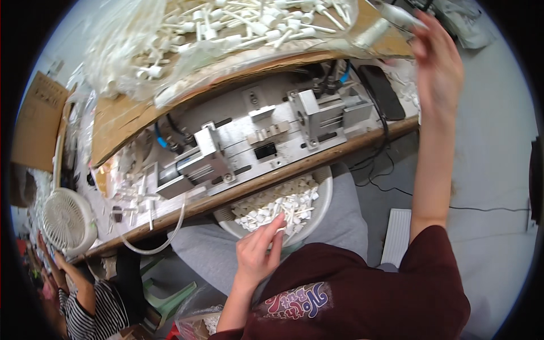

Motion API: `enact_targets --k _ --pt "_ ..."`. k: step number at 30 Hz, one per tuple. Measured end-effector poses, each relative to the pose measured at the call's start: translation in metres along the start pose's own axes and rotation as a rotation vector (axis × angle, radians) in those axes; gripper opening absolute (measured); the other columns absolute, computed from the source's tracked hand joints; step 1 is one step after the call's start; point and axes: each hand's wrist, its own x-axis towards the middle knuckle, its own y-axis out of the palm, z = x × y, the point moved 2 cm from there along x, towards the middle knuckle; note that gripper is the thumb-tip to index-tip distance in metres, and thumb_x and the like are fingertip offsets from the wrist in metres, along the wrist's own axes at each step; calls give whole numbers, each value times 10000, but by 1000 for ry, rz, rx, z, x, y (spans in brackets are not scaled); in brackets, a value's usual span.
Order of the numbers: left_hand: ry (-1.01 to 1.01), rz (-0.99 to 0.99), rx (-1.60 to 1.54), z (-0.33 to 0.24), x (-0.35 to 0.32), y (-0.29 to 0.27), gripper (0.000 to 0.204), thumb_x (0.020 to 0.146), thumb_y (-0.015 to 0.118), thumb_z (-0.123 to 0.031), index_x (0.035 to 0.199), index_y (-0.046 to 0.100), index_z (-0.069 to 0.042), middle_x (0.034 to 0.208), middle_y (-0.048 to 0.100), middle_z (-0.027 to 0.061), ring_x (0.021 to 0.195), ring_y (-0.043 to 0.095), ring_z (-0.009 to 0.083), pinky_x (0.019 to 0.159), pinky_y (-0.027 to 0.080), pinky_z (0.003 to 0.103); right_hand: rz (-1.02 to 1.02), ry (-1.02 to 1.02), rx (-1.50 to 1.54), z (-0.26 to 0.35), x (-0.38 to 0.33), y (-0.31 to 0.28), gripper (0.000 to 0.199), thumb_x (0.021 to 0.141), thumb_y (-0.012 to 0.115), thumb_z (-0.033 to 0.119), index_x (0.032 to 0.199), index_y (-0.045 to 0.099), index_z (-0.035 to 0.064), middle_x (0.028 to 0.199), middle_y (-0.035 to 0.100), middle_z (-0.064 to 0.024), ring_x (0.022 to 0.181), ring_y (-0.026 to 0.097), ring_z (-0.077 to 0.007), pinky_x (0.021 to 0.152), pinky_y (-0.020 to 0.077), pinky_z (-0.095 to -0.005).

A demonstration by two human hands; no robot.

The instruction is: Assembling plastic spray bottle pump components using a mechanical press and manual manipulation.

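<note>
1. The left hand (259,249) rests at the rim of a white bowl (325,195) on the person's lap, fingers curled and pinched around a small white plastic piece (281,229); the piece is mostly hidden by the fingertips, so its shape is hard to make out.
2. The bowl is heaped with white plastic parts (280,207), and its far edge is tucked under the wooden bench edge (317,164).
3. The right hand (437,59) is raised to the upper right, at the corner of a clear plastic bag (238,34) full of white stemmed parts lying on cardboard. The hand is blurred; whether its fingers grip the bag cannot be told.
4. A metal fixture (255,141) with clamp blocks sits on the bench between the hands.
5. A small white fan (65,221) stands at the left, and another person in a striped sleeve (90,314) is partly cut off at the lower left.
</note>
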Motion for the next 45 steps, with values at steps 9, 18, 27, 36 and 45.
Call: enact_targets --k 9,18,27,36,45 --pt "80 42 36 0 6 14 486 820 649 117 1286 593 -7 928 739 116 582 656 155 544 500 262 -285 319 -745 -8 -66 -174 195 933 696 181 1021 746 15 787 683 -21 600 519 -29 551 385 -190" --pt "58 48 57 -6 -3 18 502 785 679 110 1267 616 -13 922 733 127 674 694 218 603 535 298 -74 492 -1374 -68 -67 -199 352 827 783 357 992 751 47 722 700 -73 597 627 -114 599 494 -286" --pt "67 45 45 -2 -1 17 535 797 681 105 1309 566 -2 973 738 123 598 656 164 570 517 271 -242 113 -904 -39 -43 -116 315 906 732 259 1156 668 79 722 628 23 617 519 -22 576 422 -206" --pt "53 71 24 -8 -3 19 602 757 767 0 1326 571 -24 942 716 89 569 635 145 539 506 273 706 -558 -1152 -40 16 95 302 895 679 133 1168 622 18 1078 654 -149 861 657 -258 763 531 -338" --pt "48 116 39 -2 -9 19 657 742 765 13 1353 523 6 993 733 100 580 647 134 559 515 265 913 -23 -1271 -95 46 146 596 765 695 173 1341 541 178 1240 582 -130 1146 598 -301 979 501 -429"
